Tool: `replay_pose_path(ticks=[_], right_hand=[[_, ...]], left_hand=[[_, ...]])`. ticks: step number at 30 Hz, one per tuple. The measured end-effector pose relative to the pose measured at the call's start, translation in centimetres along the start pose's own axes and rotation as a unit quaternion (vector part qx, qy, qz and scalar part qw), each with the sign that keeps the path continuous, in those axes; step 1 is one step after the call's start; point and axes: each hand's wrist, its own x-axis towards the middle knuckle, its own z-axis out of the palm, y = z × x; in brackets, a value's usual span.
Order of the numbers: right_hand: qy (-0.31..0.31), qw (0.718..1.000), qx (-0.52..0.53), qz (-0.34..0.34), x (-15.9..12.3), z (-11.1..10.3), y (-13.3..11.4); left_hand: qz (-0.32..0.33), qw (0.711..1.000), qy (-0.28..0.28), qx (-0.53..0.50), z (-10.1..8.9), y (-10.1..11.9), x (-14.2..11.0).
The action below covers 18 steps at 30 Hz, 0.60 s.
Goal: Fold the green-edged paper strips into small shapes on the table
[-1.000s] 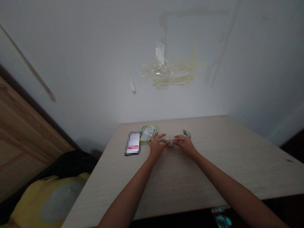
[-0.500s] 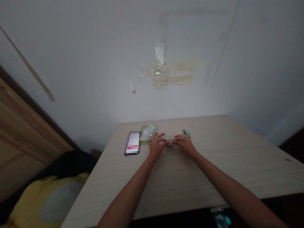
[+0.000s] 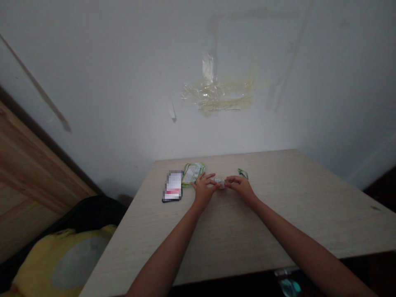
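Both hands meet over the back middle of the table, pinching a small white-and-green packet (image 3: 220,182) by its two sides. My left hand (image 3: 204,187) grips the packet's left end with thumb and forefinger, its other fingers spread. On the right end, the fingertips of my right hand (image 3: 241,185) are closed. Partly behind my left hand lies a larger green-and-white plastic packet (image 3: 192,173). A crumpled green wrapper piece (image 3: 243,172) rests just behind my right hand. What the small packet contains cannot be made out.
A phone (image 3: 173,187) with a blurred screen lies left of the larger packet. The pale wooden table (image 3: 235,239) meets a wall (image 3: 123,82) with old tape on it. A yellow-and-grey plush item (image 3: 68,260) sits below left, and a clear bottle (image 3: 289,284) below the front edge.
The small packet is slightly shifted between the fingertips, and the right fingers have moved a little. Everything else stays in place.
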Motion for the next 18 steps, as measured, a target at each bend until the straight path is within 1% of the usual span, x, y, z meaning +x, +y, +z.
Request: replay_pose_path(ticks=[5, 13, 18], right_hand=[[0.03, 0.999, 0.017, 0.014, -0.08, -0.07, -0.28], [0.024, 1.0, -0.008, -0.013, 0.11, -0.27, -0.34], [0.04, 0.999, -0.016, 0.002, 0.41, -0.05, 0.18]], left_hand=[[-0.004, 1.0, 0.0, 0.002, -0.21, 0.39, -0.03], [0.002, 1.0, 0.006, 0.003, -0.08, -0.02, 0.17], [0.013, 1.0, 0.002, 0.005, 0.05, 0.34, 0.12]])
